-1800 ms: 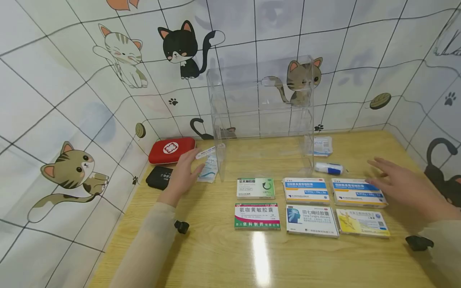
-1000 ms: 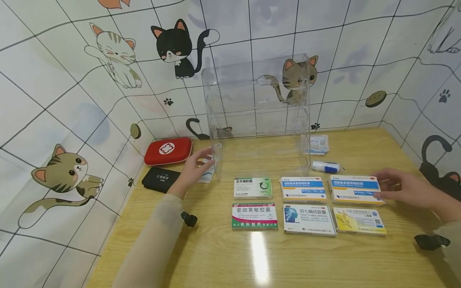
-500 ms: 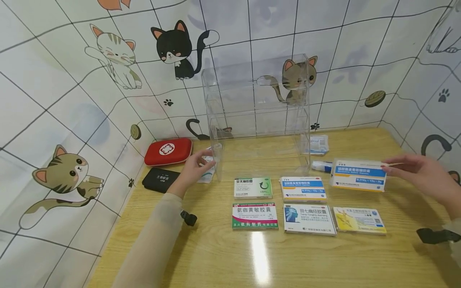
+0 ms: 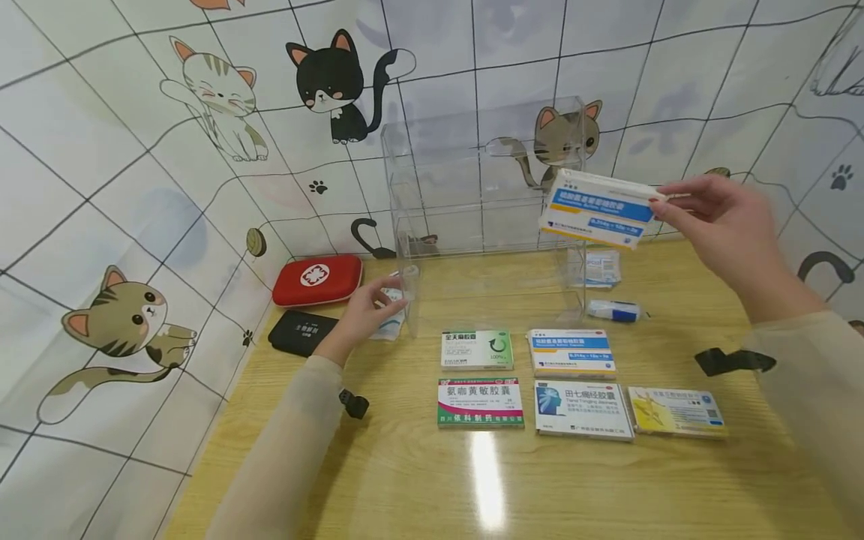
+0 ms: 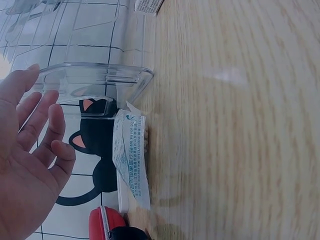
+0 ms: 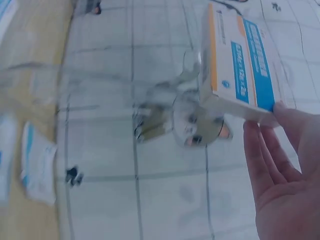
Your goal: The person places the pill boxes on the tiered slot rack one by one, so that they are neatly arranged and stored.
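My right hand [image 4: 729, 232] pinches the right end of a white, blue and orange medicine box [image 4: 597, 210]. The box is raised and tilted in front of the upper right part of a clear acrylic rack [image 4: 482, 244]. In the right wrist view, thumb and fingers hold one end of the medicine box [image 6: 242, 65]. My left hand [image 4: 364, 319] holds the rack's left side edge low down, thumb at the front edge. In the left wrist view, my left hand [image 5: 35, 150] has its fingers loosely bent beside the rack's side panel [image 5: 100, 80].
On the table lie a matching blue box [image 4: 571, 352], a green box [image 4: 477, 350], a pink-green box [image 4: 481, 403], a white box [image 4: 583, 409] and a yellow box [image 4: 678, 411]. Left are a red case [image 4: 317, 281] and black pouch [image 4: 301, 332]; right, a blue-white roll [image 4: 614, 310].
My right hand reached the rear right blue box, took it by its right end, and carried it up and leftward to the rack. My left hand moved onto the rack's left edge and stayed.
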